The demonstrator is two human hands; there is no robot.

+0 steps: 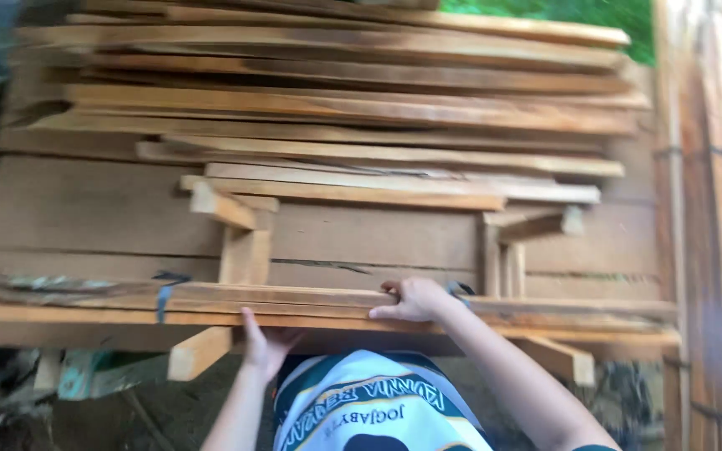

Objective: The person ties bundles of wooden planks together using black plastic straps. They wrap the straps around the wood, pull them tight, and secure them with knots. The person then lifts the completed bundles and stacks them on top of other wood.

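Note:
A bundle of long thin wooden slats [319,305] lies crosswise near me, tied with a dark strap [163,296] at the left. My right hand [411,301] rests on top of the bundle, fingers curled over its near edge. My left hand [265,342] presses up from below against the underside of the bundle, palm up. Both forearms reach up from my white, green and black shirt [373,405].
A tall stack of rough wooden planks [336,108] fills the upper view, resting on wide boards [94,209] and wooden supports [244,242]. Upright planks bound with wire [712,209] stand at the right. Green foliage [578,12] shows beyond.

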